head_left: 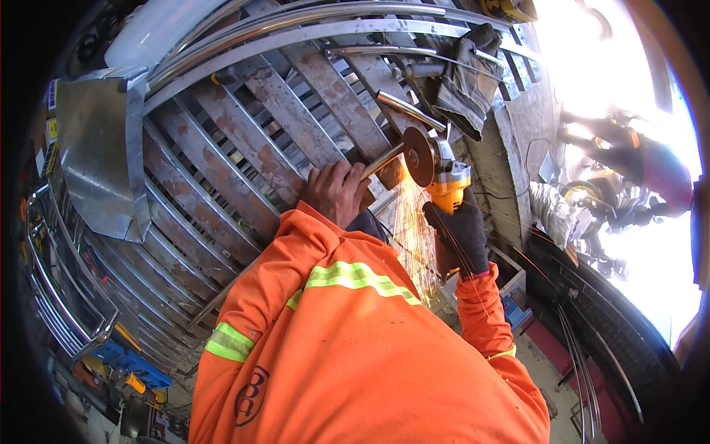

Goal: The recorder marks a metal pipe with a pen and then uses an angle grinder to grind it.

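Workshop clutter rings the scene, with glare washing out the right edge so that the shapes there, possibly a parked motorcycle [629, 159], cannot be read with confidence. Filling most of the view is a large slatted metal rack [222, 148], its rusted flat bars running diagonally under a curved steel top rail [296, 29]. Against the rack's left edge leans a bent sheet of galvanised metal [96, 148]. At the upper right corner of the rack a dark work glove [466, 78] lies draped over the bars, with a short polished tube [410, 111] just below it.

Along the rack's lower right edge the person, in an orange jacket with reflective stripes [347, 355], works on a thin metal bar [381, 159]. The left hand [336, 192], bare, is pressed down with fingers curled over the bar, pinning it against the slats. The right hand [462, 237], in a black glove, is wrapped tightly around the body of a yellow angle grinder [444, 181]. The grinder's disc [419, 155] stands nearly upright and touches the bar just beside the left hand. Sparks [410, 237] stream downward from the contact point, between the two forearms.
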Motion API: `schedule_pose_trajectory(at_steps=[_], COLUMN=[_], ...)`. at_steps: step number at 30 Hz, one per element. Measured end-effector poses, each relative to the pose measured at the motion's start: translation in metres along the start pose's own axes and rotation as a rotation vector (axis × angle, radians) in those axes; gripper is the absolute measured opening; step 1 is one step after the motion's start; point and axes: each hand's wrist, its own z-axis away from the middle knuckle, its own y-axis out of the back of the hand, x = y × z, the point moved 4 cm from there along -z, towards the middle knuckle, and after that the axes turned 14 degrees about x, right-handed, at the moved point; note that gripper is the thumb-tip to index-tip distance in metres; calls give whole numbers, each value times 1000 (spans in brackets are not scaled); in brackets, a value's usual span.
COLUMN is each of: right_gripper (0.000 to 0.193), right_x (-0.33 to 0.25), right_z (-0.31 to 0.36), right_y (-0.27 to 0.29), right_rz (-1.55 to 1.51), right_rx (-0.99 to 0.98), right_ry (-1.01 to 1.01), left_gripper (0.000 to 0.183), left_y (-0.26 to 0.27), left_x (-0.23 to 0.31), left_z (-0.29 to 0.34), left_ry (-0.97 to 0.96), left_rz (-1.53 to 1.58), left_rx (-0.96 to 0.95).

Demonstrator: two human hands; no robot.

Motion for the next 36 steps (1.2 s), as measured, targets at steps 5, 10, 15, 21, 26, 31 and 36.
schedule_pose_trajectory(at_steps=[5,10,15,21,26,31,36], right_gripper=[43,46,47,46,47,48,50], right_x=[6,7,7,16,11,16,4], right_z=[-3,-3,-3,-7,-4,-6,1], right_y=[-1,-2,-2,-4,-7,-8,-7], right_rz=[35,-21,122,42,-48,19,-112], right_rx=[16,-37,-3,23,2,24,1], right_ry=[16,-34,-5,61,-2,86,71], left_gripper=[27,26,26,26,27,27,28], left_y=[0,0,1,2,0,2,1], left_x=[1,0,1,2,1,2,0], left_z=[0,0,-1,-2,-1,-3,-1], left_ry=[-2,1,-1,-2,5,8,12], left_rz=[-5,7,-1,-8,0,-8,-5], left_rx=[5,11,3,-12,-7,-13,-18])
